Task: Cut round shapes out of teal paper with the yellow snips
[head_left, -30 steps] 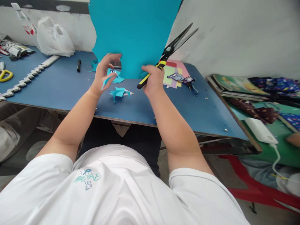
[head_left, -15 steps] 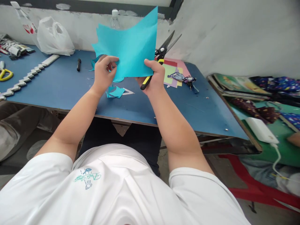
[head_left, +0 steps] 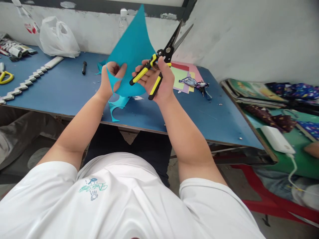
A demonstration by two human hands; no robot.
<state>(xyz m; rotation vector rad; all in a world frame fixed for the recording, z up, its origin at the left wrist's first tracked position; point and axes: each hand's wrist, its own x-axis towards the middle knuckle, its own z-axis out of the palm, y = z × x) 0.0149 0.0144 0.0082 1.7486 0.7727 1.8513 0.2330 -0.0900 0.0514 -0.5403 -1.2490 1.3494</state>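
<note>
My left hand (head_left: 111, 78) pinches a sheet of blue paper (head_left: 133, 43) by its lower left side. The sheet is raised over the table, tilted, with one corner pointing up. In my right hand (head_left: 159, 78) lie scissors (head_left: 163, 54) with black and yellow handles, their blades spread and pointing up and away. The thumb presses on the scissors near the pivot, and the fingers lie loosely behind the handles, close to the paper. Below the sheet, blue paper scraps (head_left: 117, 107) with curved cut edges lie on the table, partly over a white set square (head_left: 137, 98).
Coloured paper sheets (head_left: 184, 74) and a patterned pouch with keys (head_left: 194, 82) lie right on the blue table (head_left: 199, 116). A black marker (head_left: 84, 67), a white segmented strip (head_left: 27, 81), yellow-handled scissors (head_left: 6, 78), a plastic bag (head_left: 58, 38) and a bottle (head_left: 123, 23) are left and behind.
The blue sheet has turned and tilted, its corner swinging left. My right hand has let go of the sheet and now holds only the scissors, whose handles have spread apart. Cut scraps show lower down.
</note>
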